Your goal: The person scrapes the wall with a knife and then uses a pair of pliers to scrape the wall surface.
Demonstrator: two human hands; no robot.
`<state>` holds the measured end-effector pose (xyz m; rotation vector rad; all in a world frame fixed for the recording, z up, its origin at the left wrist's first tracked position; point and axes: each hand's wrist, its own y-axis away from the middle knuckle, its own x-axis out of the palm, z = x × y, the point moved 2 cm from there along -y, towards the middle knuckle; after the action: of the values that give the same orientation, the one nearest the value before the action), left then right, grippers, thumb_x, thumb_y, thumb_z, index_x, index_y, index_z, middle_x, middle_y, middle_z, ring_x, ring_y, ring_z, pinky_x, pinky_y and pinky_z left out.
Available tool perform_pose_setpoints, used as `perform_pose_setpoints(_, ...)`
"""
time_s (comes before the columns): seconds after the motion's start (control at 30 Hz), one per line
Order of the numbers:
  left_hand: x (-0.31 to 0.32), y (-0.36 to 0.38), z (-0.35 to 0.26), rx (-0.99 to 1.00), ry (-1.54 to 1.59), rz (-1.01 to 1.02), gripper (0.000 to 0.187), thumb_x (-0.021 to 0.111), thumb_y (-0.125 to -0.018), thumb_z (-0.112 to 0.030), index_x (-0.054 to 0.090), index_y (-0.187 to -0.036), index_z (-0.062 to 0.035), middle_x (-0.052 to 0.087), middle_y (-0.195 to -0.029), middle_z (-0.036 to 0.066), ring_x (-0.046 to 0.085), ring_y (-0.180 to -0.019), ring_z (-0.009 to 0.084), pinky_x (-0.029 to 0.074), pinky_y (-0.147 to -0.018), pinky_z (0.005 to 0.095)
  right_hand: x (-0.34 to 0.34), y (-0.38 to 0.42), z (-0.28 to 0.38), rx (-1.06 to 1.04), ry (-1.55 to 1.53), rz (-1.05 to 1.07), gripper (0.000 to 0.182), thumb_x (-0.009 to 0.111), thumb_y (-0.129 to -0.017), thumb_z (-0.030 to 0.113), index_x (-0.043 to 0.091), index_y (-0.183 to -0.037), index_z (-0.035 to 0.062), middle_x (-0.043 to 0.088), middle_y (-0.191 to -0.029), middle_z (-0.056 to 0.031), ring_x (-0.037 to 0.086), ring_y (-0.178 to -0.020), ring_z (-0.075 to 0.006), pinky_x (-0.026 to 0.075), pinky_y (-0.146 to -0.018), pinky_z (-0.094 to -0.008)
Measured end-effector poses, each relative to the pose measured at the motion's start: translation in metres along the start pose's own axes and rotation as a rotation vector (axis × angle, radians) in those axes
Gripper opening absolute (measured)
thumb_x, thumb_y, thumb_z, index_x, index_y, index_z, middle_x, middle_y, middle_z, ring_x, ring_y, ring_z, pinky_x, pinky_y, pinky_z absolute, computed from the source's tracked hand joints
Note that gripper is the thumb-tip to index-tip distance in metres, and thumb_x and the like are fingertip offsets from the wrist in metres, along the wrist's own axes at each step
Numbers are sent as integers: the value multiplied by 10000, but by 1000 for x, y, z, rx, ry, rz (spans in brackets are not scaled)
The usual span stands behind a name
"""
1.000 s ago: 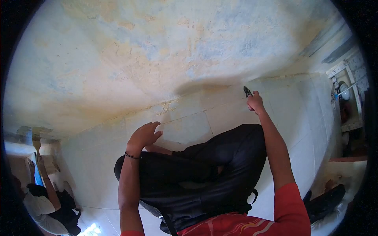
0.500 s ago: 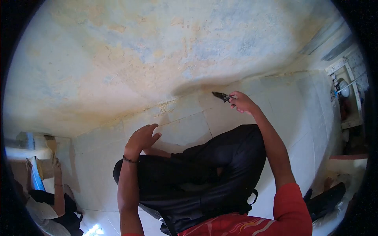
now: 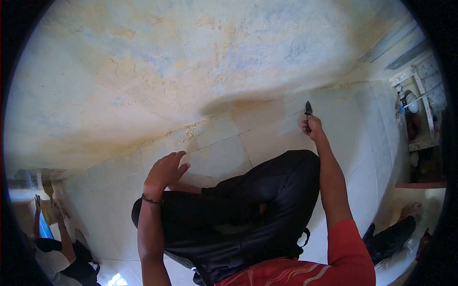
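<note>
In my right hand (image 3: pixel 313 127) is a dark pocket knife (image 3: pixel 308 109), its blade pointing up toward the wall. Fingers wrap round its handle, and the blade is held over the pale floor tiles. My left hand (image 3: pixel 165 169), with a dark bracelet on the wrist, hovers near my knee with thumb and fingers apart and nothing in it. Crumbled flakes (image 3: pixel 193 129) lie along the foot of the wall, a little beyond that hand. The wall (image 3: pixel 191 62) has blotchy, peeling paint in blue and ochre.
My crossed legs in black trousers (image 3: pixel 248 190) fill the middle of the floor (image 3: pixel 109 205). At the left a person (image 3: pixel 57 252) holds a wide brush-like tool (image 3: pixel 48 189) near the wall. Another person's dark-clothed leg (image 3: pixel 391 240) is at the right, below a white-framed shelf (image 3: pixel 422 86).
My right hand has moved right with the knife, and the blade has turned from pointing left to pointing up. My left hand stays nearly in place. The view has shifted slightly.
</note>
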<state>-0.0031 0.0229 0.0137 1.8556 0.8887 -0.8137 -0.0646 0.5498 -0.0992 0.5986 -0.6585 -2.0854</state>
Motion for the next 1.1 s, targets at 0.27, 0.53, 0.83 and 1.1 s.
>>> perform_pose_setpoints(0.27,1,0,1,-6,-14,-2,433,511,-907,-350,501,-1251,-86,580,-1185,153,549,-1090,326,444,-917,420,20,21,11,-61,325,162,145,413,-939,208,458,-1025,100,503,-740,-42,427,-489,-100,373,-394,-268)
perform_pose_setpoints(0.53,2,1,3,10,-9,-35,430,511,-901,-344,504,-1236,-75,588,-1158,161,553,-1075,326,445,-906,415,22,27,11,-75,334,231,159,431,-929,213,488,-1027,102,500,-725,-44,395,-459,-84,319,-363,-236)
perform_pose_setpoints(0.83,2,2,6,22,3,-48,437,510,-901,-347,497,-1243,-76,586,-1158,161,547,-1085,320,441,-911,415,23,33,17,-213,482,145,154,432,-930,196,511,-998,83,502,-702,-46,373,-446,-79,294,-351,-246)
perform_pose_setpoints(1.1,-3,4,2,-39,22,22,467,510,-916,-373,496,-1271,-71,553,-1246,150,517,-1151,320,419,-963,410,24,28,14,-187,392,53,129,430,-929,194,488,-940,79,492,-696,-41,379,-452,-75,301,-355,-236)
